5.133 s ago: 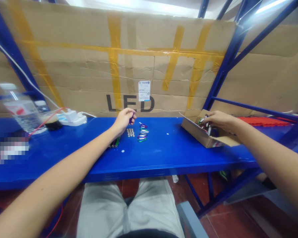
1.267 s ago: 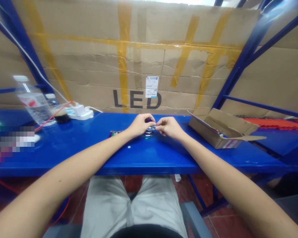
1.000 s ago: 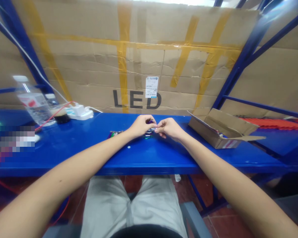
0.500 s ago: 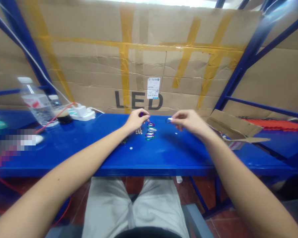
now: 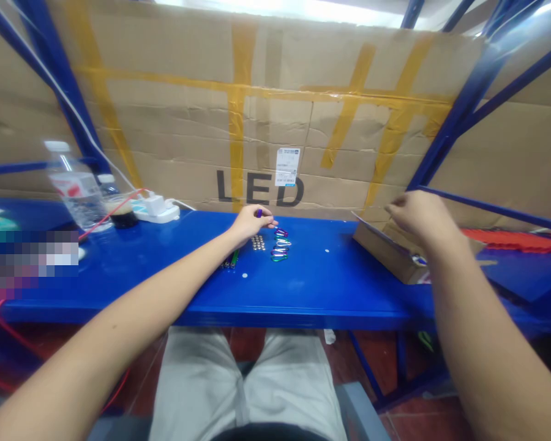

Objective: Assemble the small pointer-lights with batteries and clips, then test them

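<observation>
Head cam: right hand (image 5: 422,215) was up over the near side of the open box (image 5: 381,250), fingers curled down. Half a second earlier it was above the table, left of the box, with a small shiny piece at the fingertips; at about one second back both hands met over the clips (image 5: 281,244). Right grip: couldn't tell whether it held anything, fingertips blurred and partly turned away.

Left hand (image 5: 251,223) had hardly moved: at the back of the table (image 5: 303,288), just beside the top end of the clip row. Grip narrow, closed on a purple piece (image 5: 259,213) with one end poking out above the fingers.

Counts:
- Clips: about six, in one column, purple at the far end, green nearest. They overlapped, so no firm number. Lay on the table between the hands, nearer the left.
- Discs (image 5: 258,243): three columns, roughly a dozen, just left of the clips. Far edge close under the left hand, exact count unclear.
- Rods (image 5: 234,257): at least three ends showing, one green; left forearm hid the rest.
- White dots (image 5: 245,275): two on the tabletop, well apart.
- Box: one, right side, something blue and white inside.
- Bottles (image 5: 76,190): two, far left, beside one cup (image 5: 123,217) of dark liquid.
</observation>
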A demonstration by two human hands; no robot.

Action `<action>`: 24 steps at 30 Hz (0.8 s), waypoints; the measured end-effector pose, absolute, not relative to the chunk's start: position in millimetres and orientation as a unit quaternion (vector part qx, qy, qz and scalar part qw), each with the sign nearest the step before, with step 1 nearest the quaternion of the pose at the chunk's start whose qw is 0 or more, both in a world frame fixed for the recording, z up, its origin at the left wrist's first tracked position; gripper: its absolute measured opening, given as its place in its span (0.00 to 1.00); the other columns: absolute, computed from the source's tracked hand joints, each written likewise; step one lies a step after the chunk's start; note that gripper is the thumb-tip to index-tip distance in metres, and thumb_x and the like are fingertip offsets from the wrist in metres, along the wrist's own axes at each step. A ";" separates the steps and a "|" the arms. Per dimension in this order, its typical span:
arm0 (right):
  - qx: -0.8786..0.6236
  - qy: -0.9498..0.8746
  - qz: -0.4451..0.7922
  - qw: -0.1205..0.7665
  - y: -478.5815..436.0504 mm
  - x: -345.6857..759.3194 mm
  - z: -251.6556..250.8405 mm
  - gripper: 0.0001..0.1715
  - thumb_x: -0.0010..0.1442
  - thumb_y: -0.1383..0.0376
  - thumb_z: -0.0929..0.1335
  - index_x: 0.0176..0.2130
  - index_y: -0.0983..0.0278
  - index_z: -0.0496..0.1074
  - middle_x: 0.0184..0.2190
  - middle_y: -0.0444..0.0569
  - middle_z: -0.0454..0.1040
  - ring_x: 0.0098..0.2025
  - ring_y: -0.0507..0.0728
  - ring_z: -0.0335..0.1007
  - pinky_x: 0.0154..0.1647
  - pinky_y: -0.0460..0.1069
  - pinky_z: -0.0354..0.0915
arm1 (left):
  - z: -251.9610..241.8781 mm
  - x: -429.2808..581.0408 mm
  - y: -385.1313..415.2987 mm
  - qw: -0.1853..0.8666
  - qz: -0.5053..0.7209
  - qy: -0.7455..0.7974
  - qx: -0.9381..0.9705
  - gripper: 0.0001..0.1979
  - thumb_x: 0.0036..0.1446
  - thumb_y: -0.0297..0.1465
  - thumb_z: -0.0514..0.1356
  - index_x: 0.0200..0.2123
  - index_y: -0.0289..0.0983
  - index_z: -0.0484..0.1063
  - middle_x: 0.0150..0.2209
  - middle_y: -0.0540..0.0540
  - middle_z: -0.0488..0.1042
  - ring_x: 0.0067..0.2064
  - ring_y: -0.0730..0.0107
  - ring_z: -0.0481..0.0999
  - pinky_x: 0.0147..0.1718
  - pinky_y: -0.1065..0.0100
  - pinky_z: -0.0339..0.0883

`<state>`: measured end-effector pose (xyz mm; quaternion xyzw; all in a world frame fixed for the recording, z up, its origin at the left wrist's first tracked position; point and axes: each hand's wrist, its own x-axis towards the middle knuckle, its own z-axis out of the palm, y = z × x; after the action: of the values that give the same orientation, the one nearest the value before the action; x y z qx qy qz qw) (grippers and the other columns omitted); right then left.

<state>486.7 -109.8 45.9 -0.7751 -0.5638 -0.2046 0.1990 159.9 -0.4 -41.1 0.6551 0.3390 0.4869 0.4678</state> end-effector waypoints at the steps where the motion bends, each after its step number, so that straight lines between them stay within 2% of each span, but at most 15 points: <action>1: -0.744 -0.596 -0.183 0.240 -105.6 463.5 43.2 0.10 0.60 0.69 0.67 0.32 0.69 0.80 0.34 0.62 0.81 0.40 0.64 0.77 0.38 0.53 0.65 | -41.0 159.8 -0.8 0.474 0.488 0.338 0.650 0.03 0.58 0.19 0.63 0.35 0.29 0.73 0.32 0.40 0.81 0.35 0.69 0.82 0.44 0.62 0.74; 3: -0.647 -0.696 -0.095 0.297 -91.0 413.8 33.1 0.10 0.59 0.70 0.68 0.39 0.66 0.80 0.38 0.55 0.81 0.41 0.60 0.77 0.41 0.51 0.67 | -40.0 159.8 -2.1 0.487 0.493 0.336 0.638 0.04 0.58 0.19 0.64 0.33 0.29 0.72 0.31 0.41 0.81 0.35 0.69 0.82 0.45 0.62 0.74; 5: -0.567 -0.762 0.000 0.311 -70.0 370.1 17.0 0.09 0.58 0.71 0.69 0.39 0.65 0.79 0.37 0.52 0.81 0.38 0.57 0.76 0.39 0.49 0.67 | -38.5 159.5 -3.3 0.497 0.496 0.338 0.627 0.05 0.57 0.19 0.65 0.31 0.29 0.72 0.31 0.41 0.81 0.34 0.70 0.82 0.45 0.63 0.74; 7: -0.511 -0.802 0.027 0.308 -48.7 341.4 -0.3 0.09 0.57 0.73 0.69 0.40 0.66 0.77 0.34 0.51 0.81 0.36 0.56 0.75 0.37 0.48 0.65 | -37.2 158.9 -3.7 0.498 0.494 0.346 0.623 0.05 0.56 0.20 0.66 0.29 0.29 0.73 0.30 0.41 0.81 0.32 0.72 0.81 0.44 0.64 0.74; 9: -0.485 -0.820 0.030 0.303 -33.2 329.4 -13.1 0.07 0.59 0.73 0.70 0.39 0.67 0.77 0.31 0.50 0.80 0.34 0.55 0.73 0.35 0.48 0.63 | -36.6 158.0 -3.0 0.495 0.492 0.352 0.623 0.04 0.56 0.19 0.65 0.29 0.29 0.75 0.28 0.43 0.81 0.30 0.73 0.80 0.42 0.65 0.73; 13: -0.465 -0.826 0.003 0.317 -24.7 332.7 -19.4 0.07 0.58 0.76 0.68 0.34 0.67 0.76 0.32 0.51 0.79 0.36 0.56 0.73 0.36 0.48 0.61 | -38.8 157.2 0.6 0.512 0.485 0.347 0.618 0.04 0.56 0.18 0.64 0.29 0.28 0.76 0.26 0.44 0.80 0.29 0.74 0.78 0.43 0.65 0.73; 16: -0.452 -0.836 -0.004 0.312 -26.6 334.5 -18.2 0.05 0.58 0.74 0.69 0.31 0.67 0.75 0.30 0.50 0.78 0.34 0.55 0.71 0.35 0.48 0.60 | -41.9 157.6 3.4 0.534 0.489 0.341 0.600 0.05 0.55 0.18 0.66 0.27 0.28 0.75 0.25 0.45 0.79 0.29 0.74 0.79 0.42 0.66 0.72; 24: -0.393 -0.850 -0.058 0.346 -18.0 330.9 -27.4 0.06 0.61 0.71 0.66 0.32 0.65 0.73 0.31 0.50 0.75 0.35 0.55 0.68 0.38 0.49 0.61 | -39.5 159.6 0.7 0.583 0.495 0.320 0.559 0.08 0.58 0.15 0.60 0.27 0.27 0.72 0.26 0.46 0.76 0.30 0.75 0.79 0.43 0.68 0.72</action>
<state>330.9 -18.0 -27.4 -0.3934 -0.8499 -0.0577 0.3458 159.6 0.7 -39.5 0.5586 0.3199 0.4952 0.5835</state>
